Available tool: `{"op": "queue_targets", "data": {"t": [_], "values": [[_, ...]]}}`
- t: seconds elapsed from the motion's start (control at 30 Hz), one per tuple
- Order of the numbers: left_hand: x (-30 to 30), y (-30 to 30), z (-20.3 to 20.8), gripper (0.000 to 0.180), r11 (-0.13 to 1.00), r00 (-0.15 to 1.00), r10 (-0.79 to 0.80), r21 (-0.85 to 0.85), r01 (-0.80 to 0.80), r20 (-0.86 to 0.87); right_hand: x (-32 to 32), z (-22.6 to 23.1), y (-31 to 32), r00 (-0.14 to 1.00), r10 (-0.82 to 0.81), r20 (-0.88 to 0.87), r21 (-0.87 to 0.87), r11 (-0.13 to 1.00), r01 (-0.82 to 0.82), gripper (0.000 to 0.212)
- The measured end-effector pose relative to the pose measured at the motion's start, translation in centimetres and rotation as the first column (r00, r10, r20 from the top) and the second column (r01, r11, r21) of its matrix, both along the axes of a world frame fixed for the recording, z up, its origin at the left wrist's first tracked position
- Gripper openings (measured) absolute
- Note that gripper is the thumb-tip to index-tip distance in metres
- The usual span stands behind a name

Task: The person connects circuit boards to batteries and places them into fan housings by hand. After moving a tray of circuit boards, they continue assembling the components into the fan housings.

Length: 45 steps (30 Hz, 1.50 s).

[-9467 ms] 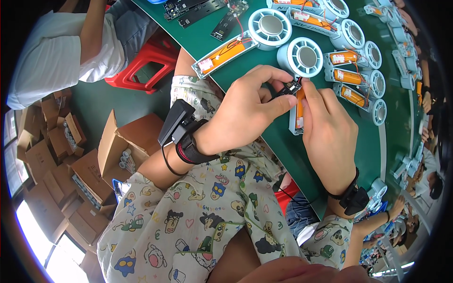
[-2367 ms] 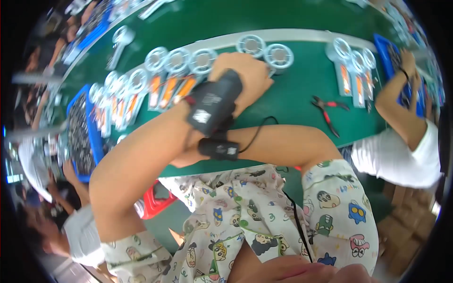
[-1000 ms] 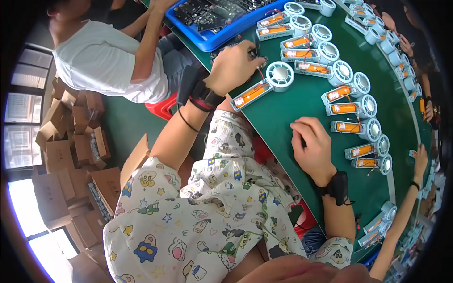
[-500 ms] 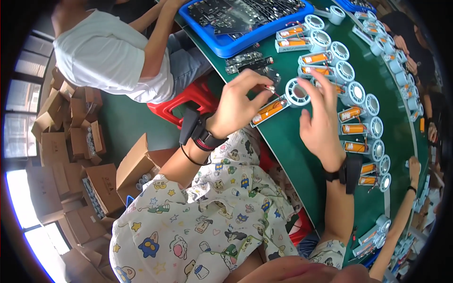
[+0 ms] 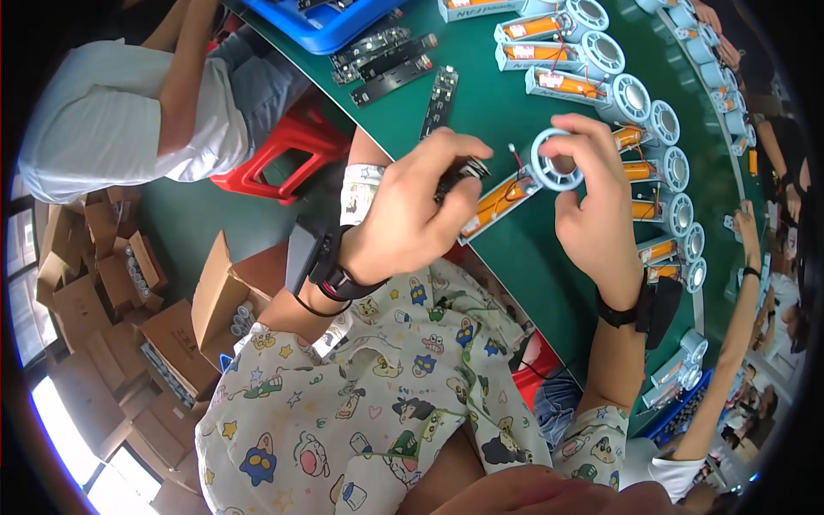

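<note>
A: Left hand state?
B: Closed on a dark board, pinched between thumb and fingers.
A: Right hand?
B: Half open, fingers bent over the ring of the light-blue fan. Couldn't tell if it was gripping.
A: Fan position?
B: Between the hands, handle slanting down-left near the edge of the green table. Orange battery sat in the open handle; a thin red wire stuck up by the ring.
A: Nearby?
B: Loose boards beyond the left hand, blue tray past those, more fans rowed up rightward.
</note>
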<state>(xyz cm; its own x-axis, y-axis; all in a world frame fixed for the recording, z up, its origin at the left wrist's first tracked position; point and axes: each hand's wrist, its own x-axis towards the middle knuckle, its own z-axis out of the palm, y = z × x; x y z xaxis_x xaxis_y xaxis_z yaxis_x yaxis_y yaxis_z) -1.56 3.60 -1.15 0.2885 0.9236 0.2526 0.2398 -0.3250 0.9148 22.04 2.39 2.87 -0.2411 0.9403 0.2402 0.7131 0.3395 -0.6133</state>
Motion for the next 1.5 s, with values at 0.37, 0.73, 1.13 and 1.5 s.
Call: {"op": "queue_targets", "data": {"t": [0.37, 0.73, 1.13, 1.5], "values": [[0.2, -2.1, -0.1, 0.029, 0.823, 0.907, 0.031, -0.526, 0.215, 0.420, -2.5, 0.6, -1.6, 0.911, 0.282, 0.301, 0.186, 0.920, -0.346, 0.028], [1.6, -3.0, -1.0, 0.029, 0.943, 0.938, -0.074, -0.282, 0.177, 0.339, -2.3, -1.5, -1.6, 0.987, 0.084, 0.134, 0.410, 0.903, -0.132, 0.024], [1.5, -3.0, -0.3, 0.025, 0.987, 0.991, -0.115, -0.110, 0.121, 0.062, -2.4, -2.8, -2.0, 0.972, 0.027, 0.233, 0.533, 0.833, -0.151, 0.017], [0.6, -2.4, 1.5, 0.024, 0.861, 0.966, -0.150, -0.453, 0.232, 0.211, -1.4, -2.5, -1.6, 0.945, 0.197, 0.261, 0.445, 0.844, -0.298, 0.032]]}}
